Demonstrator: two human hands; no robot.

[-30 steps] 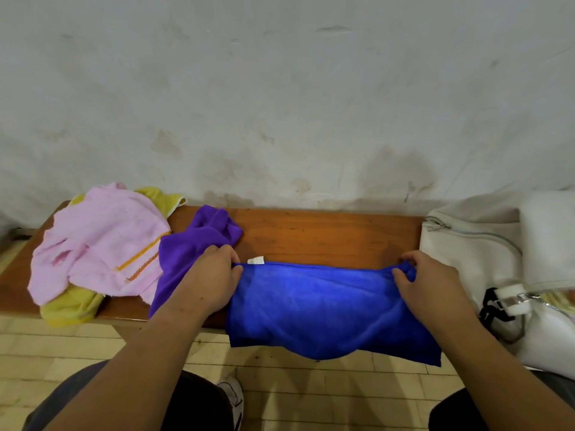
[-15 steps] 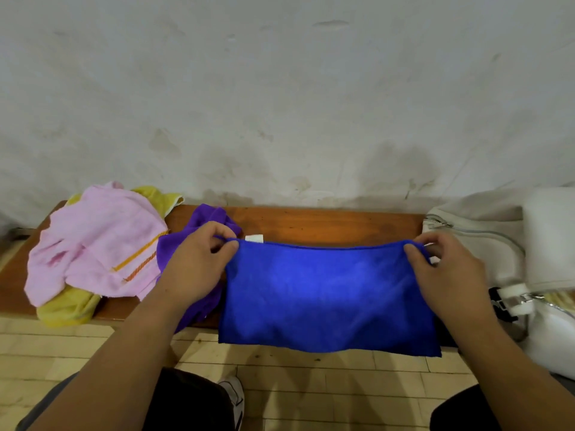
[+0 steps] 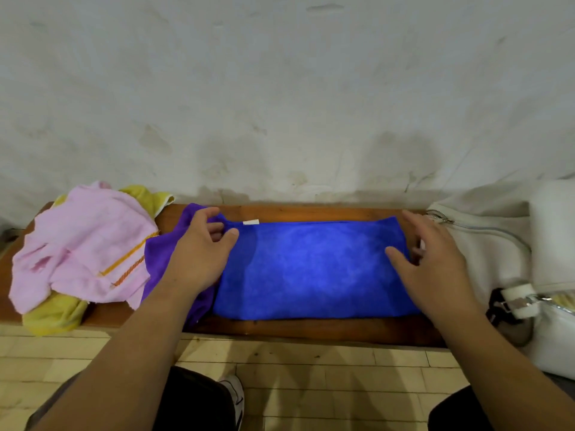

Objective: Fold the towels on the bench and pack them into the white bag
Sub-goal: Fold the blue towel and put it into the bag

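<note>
A blue towel (image 3: 311, 269) lies flat on the wooden bench (image 3: 311, 329), folded into a wide rectangle with a white tag at its far left corner. My left hand (image 3: 199, 253) rests at the towel's left end with loosely curled fingers, its thumb touching the far corner. My right hand (image 3: 432, 262) lies spread over the right end, fingers straight. A purple towel (image 3: 158, 253) lies crumpled partly under my left hand. The white bag (image 3: 485, 244) stands at the bench's right end, its zipper facing the towel.
A pink towel (image 3: 90, 244) with orange stripes lies heaped over a yellow towel (image 3: 53, 315) at the bench's left end. A stained wall runs right behind the bench. A black clip and strap (image 3: 504, 306) hang on the bag's front. Tiled floor lies below.
Both hands carried the blue towel's upper edge away from me and laid it flat on the bench. The fingers that pinched its corners have loosened and spread.
</note>
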